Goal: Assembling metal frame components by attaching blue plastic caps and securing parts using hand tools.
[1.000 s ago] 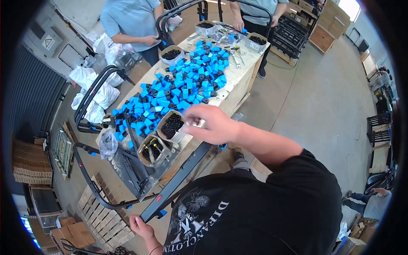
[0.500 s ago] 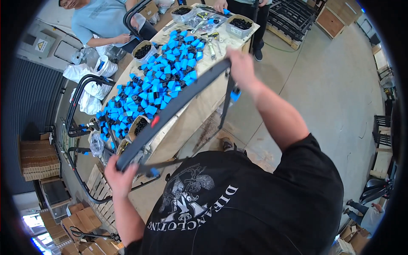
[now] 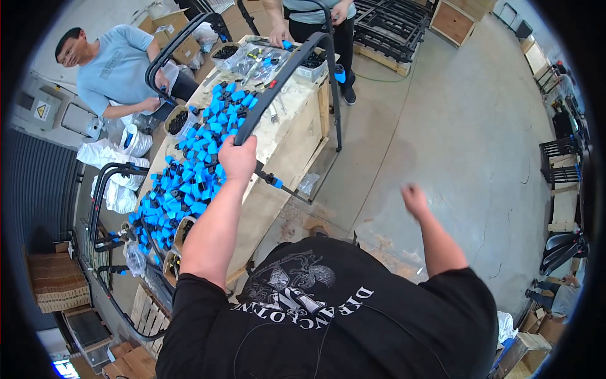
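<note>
My left hand (image 3: 237,158) grips the lower end of a dark padded bar with a small red mark, part of a black tubular frame (image 3: 260,107). The frame slants up over the table's right edge, and its legs reach down to the floor beside the table. Blue fittings sit on its tubes. Out to the right, over the floor, my right hand (image 3: 414,201) is away from the frame. It looks curled, but blur hides its fingers. Many blue and black plastic fittings (image 3: 189,170) lie heaped on the table, left of the bar.
The wooden table (image 3: 278,148) also bears tubs of small black parts (image 3: 179,121) and hand tools. A co-worker in light blue (image 3: 123,63) stands across it, holding another black frame. Another person's hand (image 3: 279,35) is at its far end. Stacked black frames (image 3: 388,31) lie beyond.
The frame has swung away from me and toward the table's far end. My right hand has let go of it and moved to the right; my left hand still grips it.
</note>
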Demonstrator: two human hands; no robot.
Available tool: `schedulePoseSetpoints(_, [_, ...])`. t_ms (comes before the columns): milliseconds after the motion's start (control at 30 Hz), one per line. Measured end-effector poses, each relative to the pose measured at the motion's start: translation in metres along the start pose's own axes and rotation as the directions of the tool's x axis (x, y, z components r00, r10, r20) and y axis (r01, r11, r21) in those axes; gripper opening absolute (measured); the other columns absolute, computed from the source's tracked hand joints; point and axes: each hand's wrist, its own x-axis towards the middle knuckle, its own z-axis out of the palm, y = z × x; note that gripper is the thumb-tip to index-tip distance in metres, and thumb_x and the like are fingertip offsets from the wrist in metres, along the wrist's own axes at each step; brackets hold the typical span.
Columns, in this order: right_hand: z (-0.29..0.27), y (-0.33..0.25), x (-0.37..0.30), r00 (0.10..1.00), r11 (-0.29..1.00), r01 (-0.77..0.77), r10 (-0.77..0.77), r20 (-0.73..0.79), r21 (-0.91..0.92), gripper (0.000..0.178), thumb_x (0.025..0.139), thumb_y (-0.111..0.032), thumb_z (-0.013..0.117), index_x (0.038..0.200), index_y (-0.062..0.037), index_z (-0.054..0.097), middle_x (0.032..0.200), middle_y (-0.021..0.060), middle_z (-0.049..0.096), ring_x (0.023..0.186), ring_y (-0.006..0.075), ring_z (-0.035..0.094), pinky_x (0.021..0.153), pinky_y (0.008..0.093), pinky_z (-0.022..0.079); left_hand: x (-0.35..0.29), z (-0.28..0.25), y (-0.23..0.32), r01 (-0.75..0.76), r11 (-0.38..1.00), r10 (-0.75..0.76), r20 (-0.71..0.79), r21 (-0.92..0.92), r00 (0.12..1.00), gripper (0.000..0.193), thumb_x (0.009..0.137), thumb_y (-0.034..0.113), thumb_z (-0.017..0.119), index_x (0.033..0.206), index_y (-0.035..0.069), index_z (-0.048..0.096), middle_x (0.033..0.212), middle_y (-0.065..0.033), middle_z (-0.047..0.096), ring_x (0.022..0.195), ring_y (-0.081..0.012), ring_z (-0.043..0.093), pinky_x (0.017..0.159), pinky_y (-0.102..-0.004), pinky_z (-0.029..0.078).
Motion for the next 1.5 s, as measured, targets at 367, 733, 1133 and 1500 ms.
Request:
schedulePoseSetpoints(367, [0.029, 0.135, -0.174, 0.476, 0.651, -0.586, 0.759, 0.446, -0.483, 0.037, 0.094, -0.026, 0.056, 0.117, 0.0018, 0.065, 0.098, 0.015, 0.07, 0.083, 0.0267, 0.069, 0.068, 0.042, 0.055, 0.074, -0.042, -0.036, -0.206, 0.978, 0.206, 0.078, -0.012, 0.975, 0.041, 0.08, 0.026, 0.083, 0.106, 0.0, 0.065, 0.082, -0.0073, 0.068, 0.072, -0.0159, 0.062, 0.067, -0.0325, 0.051])
schedulePoseSetpoints(733, [0.11, -0.055, -0.02, 0.865, 0.847, -0.393, 0.208, 0.456, 0.359, 0.034, 0.095, -0.027, 0.06, 0.121, -0.0047, 0.055, 0.096, 0.0092, 0.064, 0.071, 0.0184, 0.062, 0.056, 0.0312, 0.049, -0.071, -0.307, -0.114, -0.151, 0.751, 0.353, -0.197, 0.643, 0.915, 0.043, 0.075, 0.027, 0.077, 0.111, 0.005, 0.066, 0.106, -0.0195, 0.065, 0.105, -0.0386, 0.062, 0.09, -0.0469, 0.05])
schedulePoseSetpoints(1133, [0.213, -0.16, -0.145, 0.701, 0.978, -0.047, 0.178, 0.69, -0.204, 0.038, 0.09, -0.025, 0.063, 0.118, 0.0002, 0.057, 0.091, 0.0135, 0.065, 0.07, 0.0249, 0.065, 0.056, 0.0386, 0.053, -0.227, -0.78, -0.308, 0.837, 0.536, -0.566, -0.689, 0.11, 0.453, 0.051, 0.073, 0.03, 0.083, 0.111, 0.0, 0.066, 0.095, -0.0114, 0.069, 0.088, -0.0235, 0.068, 0.078, -0.0394, 0.055])
schedulePoseSetpoints(1500, [0.297, -0.277, -0.276, 0.59, 0.938, 0.336, -0.135, 0.796, -0.09, 0.032, 0.089, -0.027, 0.066, 0.107, -0.0002, 0.064, 0.085, 0.0093, 0.067, 0.067, 0.0205, 0.065, 0.057, 0.0357, 0.053, -0.401, -0.893, -0.329, 0.78, 0.605, -0.623, -0.704, -0.158, 0.341, 0.038, 0.072, 0.04, 0.085, 0.065, 0.008, 0.065, 0.063, -0.0023, 0.059, 0.054, -0.0135, 0.05, 0.052, -0.0372, 0.042])
